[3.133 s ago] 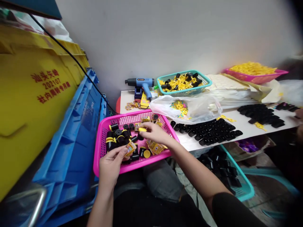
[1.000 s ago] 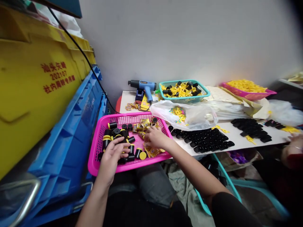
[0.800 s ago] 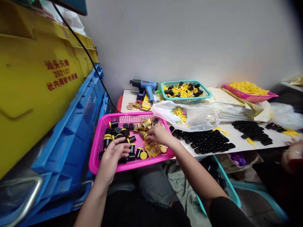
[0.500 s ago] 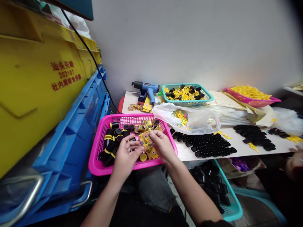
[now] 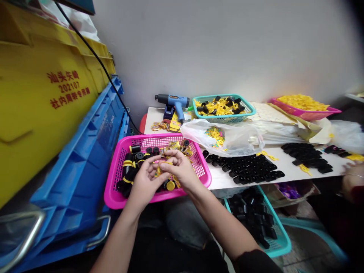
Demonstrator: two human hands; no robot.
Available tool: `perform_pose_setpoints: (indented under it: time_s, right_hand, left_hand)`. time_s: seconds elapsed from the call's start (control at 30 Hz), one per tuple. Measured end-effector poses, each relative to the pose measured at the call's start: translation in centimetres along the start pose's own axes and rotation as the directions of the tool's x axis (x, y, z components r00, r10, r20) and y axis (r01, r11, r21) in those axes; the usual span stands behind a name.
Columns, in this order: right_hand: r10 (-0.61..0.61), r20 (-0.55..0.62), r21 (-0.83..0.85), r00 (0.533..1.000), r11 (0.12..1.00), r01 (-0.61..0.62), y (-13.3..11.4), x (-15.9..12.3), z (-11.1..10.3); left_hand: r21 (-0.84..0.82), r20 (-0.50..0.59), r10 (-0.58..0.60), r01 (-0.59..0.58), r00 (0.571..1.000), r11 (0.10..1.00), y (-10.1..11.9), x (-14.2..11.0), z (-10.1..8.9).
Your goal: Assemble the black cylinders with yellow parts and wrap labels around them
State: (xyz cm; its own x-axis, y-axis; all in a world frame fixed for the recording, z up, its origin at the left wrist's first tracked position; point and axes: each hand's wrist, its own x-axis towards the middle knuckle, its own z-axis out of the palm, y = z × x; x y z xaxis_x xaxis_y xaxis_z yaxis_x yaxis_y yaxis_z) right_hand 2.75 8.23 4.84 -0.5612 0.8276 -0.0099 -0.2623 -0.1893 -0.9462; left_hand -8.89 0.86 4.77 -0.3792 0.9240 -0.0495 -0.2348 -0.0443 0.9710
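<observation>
A pink mesh basket [image 5: 113, 193] rests on my lap with several black cylinders banded in yellow [image 5: 129, 167] and yellow printed packets in it. Both hands meet over its middle. My left hand [image 5: 145, 182] and my right hand [image 5: 179, 168] pinch together a small yellow packet [image 5: 162, 163], fingers curled round it. A black cylinder with a yellow cap [image 5: 170, 185] lies just below them.
White table [image 5: 222, 178] with rows of black caps [image 5: 244, 168], a plastic bag [image 5: 227, 134], blue heat gun [image 5: 172, 103], teal basket [image 5: 224, 108], pink tray of yellow parts [image 5: 305, 104]. Yellow and blue crates [image 5: 57, 125] at left. Teal basket [image 5: 275, 242] under the table. Another person's hand [image 5: 352, 182] at right.
My left hand left the black cylinders and came up to my right hand. My right hand lifted a yellow packet from the basket, and both hands now hold it together.
</observation>
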Motion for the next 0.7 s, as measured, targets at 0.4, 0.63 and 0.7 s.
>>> perform_pose_setpoints:
  time_s: [0.4,0.63,0.7]
  right_hand:
    - [0.501,0.565,-0.756,0.656,-0.005,0.654,-0.4,1.5,-2.8]
    - [0.208,0.612,-0.784,0.763,0.284,0.551,-2.1,2.0,-3.1]
    - [0.019,0.479,-0.740,0.878,0.546,0.392,-2.5,1.9,-3.9]
  left_hand:
    - [-0.049,-0.206,-0.111,0.103,0.972,0.993,-1.2,-0.2,-4.6]
    - [-0.080,-0.175,-0.216,0.205,0.960,0.975,-0.5,-0.5,-4.8]
    - [-0.085,-0.155,-0.230,0.219,0.961,0.972,-0.4,-0.6,-4.9]
